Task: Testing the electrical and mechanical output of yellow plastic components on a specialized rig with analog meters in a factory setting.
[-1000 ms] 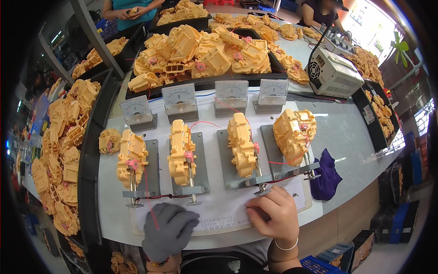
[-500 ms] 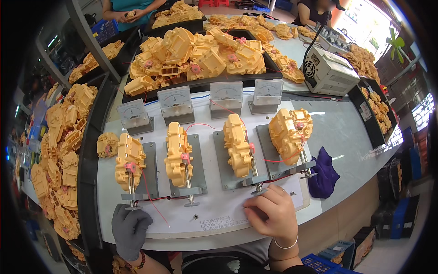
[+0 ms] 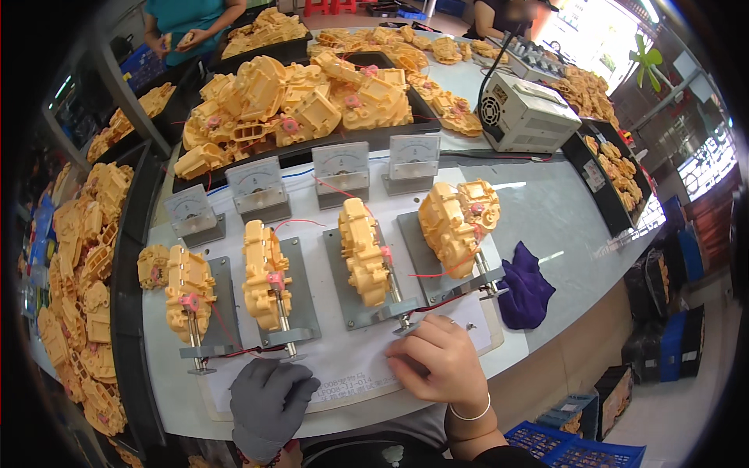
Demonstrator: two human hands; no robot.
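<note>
**Both your hands rest on the paper sheet in front of four yellow gearboxes**

Your left hand (image 3: 269,405), in a grey glove, lies palm down at about 7 o'clock in the view. Its fingers are loosely together and slightly curled, pressing on a white paper sheet (image 3: 351,366) with nothing held in them. The fingertips sit just below the clamp of the second gearbox (image 3: 265,273).

Your right hand (image 3: 437,363) is bare, with a thin bracelet at the wrist. It sits at about 6 o'clock, knuckles up, fingers curled under and close together. You cannot tell from here whether anything small is held beneath them. The knuckles are just beside the front end of the third gearbox's plate (image 3: 355,292).

Four yellow plastic gearboxes stand in a row across the middle, each on a grey metal plate with thin red wires running to it. The first gearbox (image 3: 187,292) is at 9 o'clock from your hands, the third gearbox (image 3: 363,249) at 12 o'clock, and the fourth gearbox (image 3: 456,222) toward 1 o'clock.

Behind them, four small grey meters (image 3: 339,168) stand in a line. Farther back, a black tray (image 3: 312,152) holds a heap of yellow parts. A beige box-shaped instrument (image 3: 527,117) sits at 1 o'clock, and a purple cloth (image 3: 527,285) lies at 3 o'clock on the pale table (image 3: 562,210). More yellow parts (image 3: 82,257) fill the left side.
</note>
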